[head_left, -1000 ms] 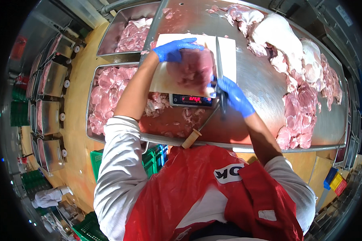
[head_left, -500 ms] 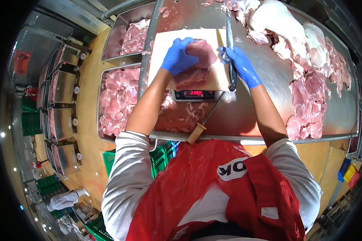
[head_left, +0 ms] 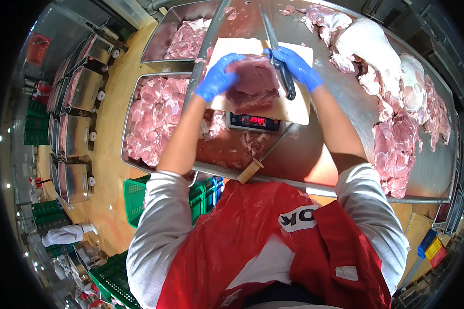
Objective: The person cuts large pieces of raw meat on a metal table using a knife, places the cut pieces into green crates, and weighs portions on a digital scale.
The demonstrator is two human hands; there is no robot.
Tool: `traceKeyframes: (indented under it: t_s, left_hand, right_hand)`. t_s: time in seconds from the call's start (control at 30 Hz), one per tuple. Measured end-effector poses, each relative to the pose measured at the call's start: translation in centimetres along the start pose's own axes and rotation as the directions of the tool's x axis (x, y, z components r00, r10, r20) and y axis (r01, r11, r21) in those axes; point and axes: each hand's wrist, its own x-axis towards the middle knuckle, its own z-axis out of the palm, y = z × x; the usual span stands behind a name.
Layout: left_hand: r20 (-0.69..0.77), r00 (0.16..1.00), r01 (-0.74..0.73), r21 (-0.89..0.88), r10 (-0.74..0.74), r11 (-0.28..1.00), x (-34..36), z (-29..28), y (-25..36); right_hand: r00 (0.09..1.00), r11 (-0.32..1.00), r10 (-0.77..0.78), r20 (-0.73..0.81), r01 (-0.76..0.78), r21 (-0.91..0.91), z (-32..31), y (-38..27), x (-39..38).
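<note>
A large raw piece of meat (head_left: 252, 82) lies on a white cutting board (head_left: 299, 110), which rests on a digital scale (head_left: 236, 122) with a lit red display. My left hand (head_left: 217, 78), gloved in blue, grips the meat's left edge; its fingers curl around the far corner and the thumb looks slightly blurred. On the other side my right hand (head_left: 298, 68), also blue-gloved, is closed on a knife (head_left: 284, 80) with a black handle. The blade points away from me, past the board's far edge. Some right fingertips reach close to the meat's far right corner.
Metal tubs of cut meat (head_left: 157, 116) stand left of the steel table (head_left: 330, 149). Larger carcass cuts (head_left: 368, 44) lie along its right side. A wooden-handled steel rod (head_left: 250, 170) sits by the near edge. Green crates (head_left: 134, 198) stand below; wheeled meat carts (head_left: 77, 136) are farther left.
My right hand has moved left to the meat, and the knife now tilts leftward over the board. The meat lies differently, with a broad darker face up. The view has shifted slightly.
</note>
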Motion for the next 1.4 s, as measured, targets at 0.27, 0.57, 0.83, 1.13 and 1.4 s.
traceKeyframes:
  t_s: [0.27, 0.57, 0.83, 1.13, 1.4]
  left_hand:
    - [-0.255, 0.958, -0.007, 0.434, 0.131, 0.901, -5.8, 7.8, 3.5]
    - [0.226, 0.837, -0.544, 0.238, 0.499, 0.804, 2.7, -0.2, -2.3]
    - [0.286, 0.924, -0.285, 0.074, 0.253, 0.956, 3.1, -3.5, -2.0]
    - [0.200, 0.972, 0.195, -0.376, -0.126, 0.906, 1.6, -0.3, -6.5]
    - [-0.127, 0.940, 0.144, -0.696, -0.318, 0.703, -3.4, 5.4, -4.9]
  right_hand:
    - [0.966, 0.966, 0.067, 0.249, -0.125, 0.227, 0.3, -0.9, 2.3]
    - [0.993, 0.992, 0.121, -0.005, -0.121, 0.046, -0.5, -0.1, -4.9]
    - [0.939, 0.993, 0.114, -0.324, -0.102, 0.054, 1.3, -0.3, -10.0]
    - [0.951, 0.995, 0.053, -0.306, -0.023, 0.101, 2.0, 1.1, -7.1]
    - [0.993, 0.970, -0.015, -0.120, -0.015, -0.243, 0.4, -1.3, -2.2]
